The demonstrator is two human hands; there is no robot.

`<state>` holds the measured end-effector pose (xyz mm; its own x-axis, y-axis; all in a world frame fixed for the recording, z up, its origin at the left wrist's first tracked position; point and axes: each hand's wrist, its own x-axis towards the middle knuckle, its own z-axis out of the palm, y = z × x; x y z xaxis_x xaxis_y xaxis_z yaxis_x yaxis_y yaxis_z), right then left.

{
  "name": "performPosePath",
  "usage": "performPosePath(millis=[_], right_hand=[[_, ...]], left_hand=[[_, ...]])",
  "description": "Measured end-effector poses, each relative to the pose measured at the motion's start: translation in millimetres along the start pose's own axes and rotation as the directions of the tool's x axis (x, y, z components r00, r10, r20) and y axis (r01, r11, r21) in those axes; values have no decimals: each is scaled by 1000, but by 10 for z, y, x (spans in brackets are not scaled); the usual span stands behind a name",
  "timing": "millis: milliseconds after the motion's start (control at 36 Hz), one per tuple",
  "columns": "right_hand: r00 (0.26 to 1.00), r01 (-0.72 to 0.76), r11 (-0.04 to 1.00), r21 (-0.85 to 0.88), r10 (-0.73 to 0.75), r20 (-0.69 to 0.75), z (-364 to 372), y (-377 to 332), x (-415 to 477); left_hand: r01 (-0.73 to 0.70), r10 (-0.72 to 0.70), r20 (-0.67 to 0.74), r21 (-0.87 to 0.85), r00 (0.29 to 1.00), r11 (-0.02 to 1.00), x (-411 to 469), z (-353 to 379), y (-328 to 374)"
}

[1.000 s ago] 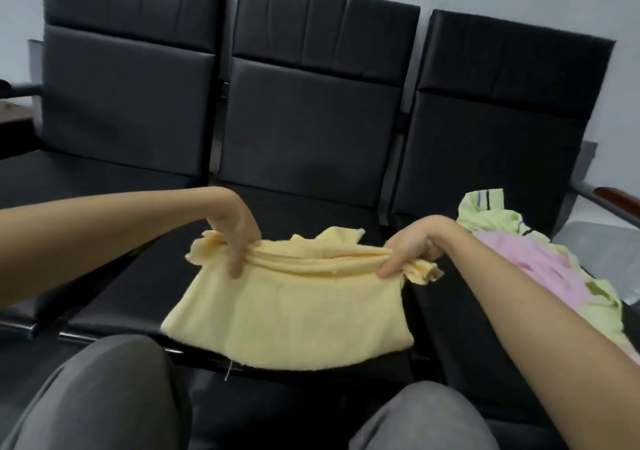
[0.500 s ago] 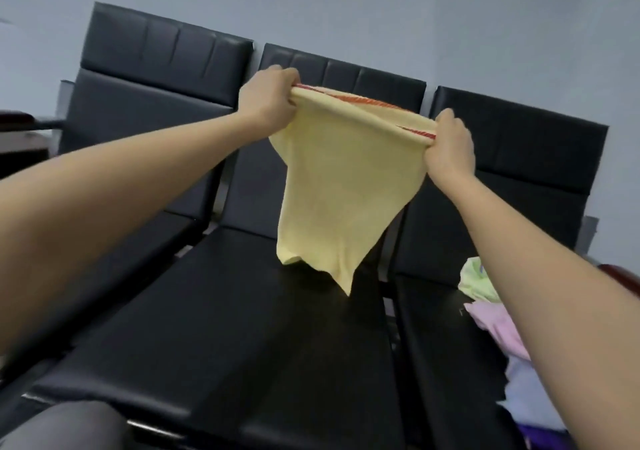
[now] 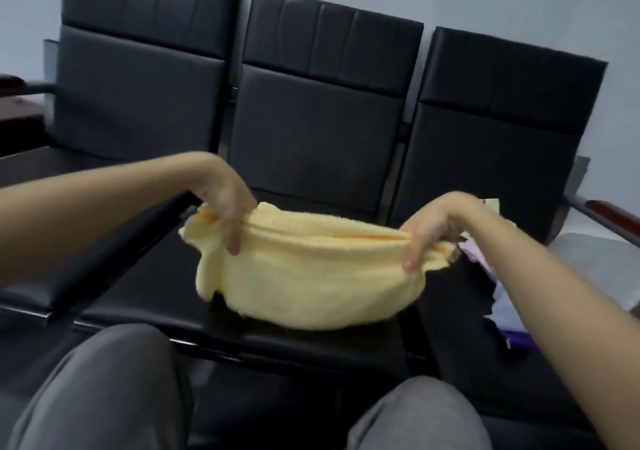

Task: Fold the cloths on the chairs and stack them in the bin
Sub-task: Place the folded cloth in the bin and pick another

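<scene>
Head view: left hand (image 3: pixel 227 207), right hand (image 3: pixel 434 229) pinch bunched, fluffy yellow cloth (image 3: pixel 304 276).

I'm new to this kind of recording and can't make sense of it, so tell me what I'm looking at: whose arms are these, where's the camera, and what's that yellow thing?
There is no machine here: a person wears a camera on the head, looking forward and down, so you see their own arms and, at the bottom, their knees in grey trousers. The left hand and the right hand each pinch the top edge of a yellow cloth over the middle chair of three black ones; its lower part seems to reach the seat. On the right chair lies a pile of more cloths. No bin shows.
</scene>
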<state>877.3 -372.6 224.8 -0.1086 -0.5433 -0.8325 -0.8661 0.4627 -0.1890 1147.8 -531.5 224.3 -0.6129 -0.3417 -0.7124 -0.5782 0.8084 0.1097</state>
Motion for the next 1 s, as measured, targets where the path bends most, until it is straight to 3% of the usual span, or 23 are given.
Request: performPosePath(millis=[83, 139, 222, 306, 361, 444, 528, 694, 833, 889, 944, 1000], right_hand=[[993, -16, 999, -36, 20, 114, 249, -2, 268], [993, -1, 999, -38, 5, 117, 358, 21, 438], [996, 56, 994, 92, -63, 71, 453, 58, 601], [991, 113, 974, 197, -98, -87, 458, 148, 769], [971, 153, 955, 254, -96, -221, 419, 216, 872], [905, 233, 932, 280, -102, -414, 326, 297, 1010], [827, 272, 933, 236, -101, -554, 209, 344, 1105], [720, 295, 922, 251, -41, -693, -66, 426, 1337], [577, 402, 835, 376, 88, -812, -301, 437, 1636], [526, 452, 791, 412, 137, -840, -368, 404, 1775], [554, 462, 764, 450, 148, -819, -400, 362, 1943], [645, 409, 792, 454, 101, -757, -345, 327, 2104]], left_hand=[[-14, 15, 102, -11, 995, 1000, 313, 272, -82], [-36, 49, 129, -102, 990, 994, 473, 398, -150], [-39, 74, 114, -283, 991, 958, 606, 504, -252], [-38, 39, -6, -413, 999, 910, 724, 544, -364], [-30, -46, -188, -383, 981, 923, 807, 537, -428], [-48, -121, -403, -385, 907, 921, 941, 451, -528], [-57, -164, -512, -388, 843, 920, 1039, 331, -605], [-134, -225, -648, -456, 728, 880, 1315, 110, -776], [-380, -252, -699, -613, 669, 693, 1566, 9, -724], [-410, -281, -704, -640, 652, 650, 1738, 6, -651], [-353, -294, -669, -654, 682, 669, 1976, 51, -600], [-185, -330, -637, -604, 697, 775, 2197, 180, -565]])
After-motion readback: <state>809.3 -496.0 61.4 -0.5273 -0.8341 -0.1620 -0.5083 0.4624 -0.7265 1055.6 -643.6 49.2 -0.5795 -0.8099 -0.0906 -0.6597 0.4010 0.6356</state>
